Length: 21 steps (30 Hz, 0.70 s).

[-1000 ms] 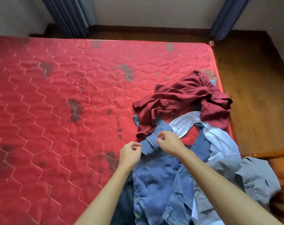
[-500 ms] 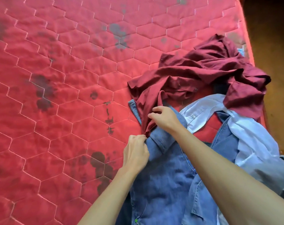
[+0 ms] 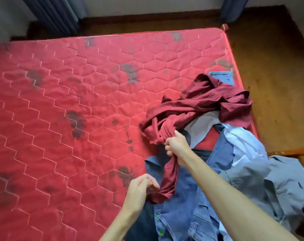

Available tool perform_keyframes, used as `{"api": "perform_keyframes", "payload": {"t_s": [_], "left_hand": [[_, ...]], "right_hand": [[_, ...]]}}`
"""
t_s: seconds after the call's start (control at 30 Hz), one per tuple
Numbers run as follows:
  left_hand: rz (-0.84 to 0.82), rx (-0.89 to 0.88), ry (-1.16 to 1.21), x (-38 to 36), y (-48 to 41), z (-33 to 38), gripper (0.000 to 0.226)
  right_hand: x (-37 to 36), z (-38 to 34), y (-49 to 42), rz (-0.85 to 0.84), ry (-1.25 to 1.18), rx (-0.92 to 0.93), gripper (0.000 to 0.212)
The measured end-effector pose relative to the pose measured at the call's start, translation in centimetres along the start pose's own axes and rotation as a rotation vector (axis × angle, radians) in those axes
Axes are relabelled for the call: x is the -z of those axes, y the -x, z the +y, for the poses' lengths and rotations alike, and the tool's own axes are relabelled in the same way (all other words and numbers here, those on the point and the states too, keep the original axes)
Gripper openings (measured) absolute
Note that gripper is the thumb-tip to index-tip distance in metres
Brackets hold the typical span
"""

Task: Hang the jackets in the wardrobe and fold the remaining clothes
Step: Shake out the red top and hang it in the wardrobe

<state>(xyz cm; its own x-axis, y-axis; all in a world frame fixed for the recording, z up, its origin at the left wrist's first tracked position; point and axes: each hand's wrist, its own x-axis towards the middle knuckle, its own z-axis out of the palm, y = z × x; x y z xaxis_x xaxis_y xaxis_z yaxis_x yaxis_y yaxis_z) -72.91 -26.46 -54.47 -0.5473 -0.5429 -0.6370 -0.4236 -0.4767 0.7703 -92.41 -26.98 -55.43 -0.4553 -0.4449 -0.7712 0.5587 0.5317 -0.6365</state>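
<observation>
Maroon crumpled shirt point(image 3: 200, 103), rope-twisted, clenched in right hand point(image 3: 177, 147), tail pinched by left hand point(image 3: 139, 190), quilted red mattress point(image 3: 61, 119) beneath.

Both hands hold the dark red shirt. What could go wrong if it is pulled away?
The dark red shirt lies over the white shirt, so pulling may drag that along. The grey shirt lies at the edge of the red quilted mattress and might slide off. The right hand bunches the cloth; creases likely.

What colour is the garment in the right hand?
Maroon; the garment shows best in the head view.
</observation>
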Motion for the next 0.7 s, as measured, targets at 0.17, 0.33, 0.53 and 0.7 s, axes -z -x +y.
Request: {"api": "perform_keyframes", "payload": {"t_s": [0.17,0.33,0.53,0.7], "left_hand": [[0.009,0.303,0.547,-1.1,1.6,4.8,0.050],[-0.062,0.221,0.672,-3.5,6.5,10.9,0.047],[-0.005,-0.070,0.382,-7.3,15.9,16.5,0.020],[-0.138,-0.239,0.342,-8.3,24.5,19.4,0.027]], "right_hand": [[1.3,-2.0,11.9,-0.179,-0.011,0.109,0.046],[3.4,-1.2,23.2,-0.277,0.037,0.159,0.039],[5.7,-0.3,35.2,-0.301,0.016,0.279,0.016],[8.4,0.9,39.9,-0.444,-0.353,0.103,0.049]]}}
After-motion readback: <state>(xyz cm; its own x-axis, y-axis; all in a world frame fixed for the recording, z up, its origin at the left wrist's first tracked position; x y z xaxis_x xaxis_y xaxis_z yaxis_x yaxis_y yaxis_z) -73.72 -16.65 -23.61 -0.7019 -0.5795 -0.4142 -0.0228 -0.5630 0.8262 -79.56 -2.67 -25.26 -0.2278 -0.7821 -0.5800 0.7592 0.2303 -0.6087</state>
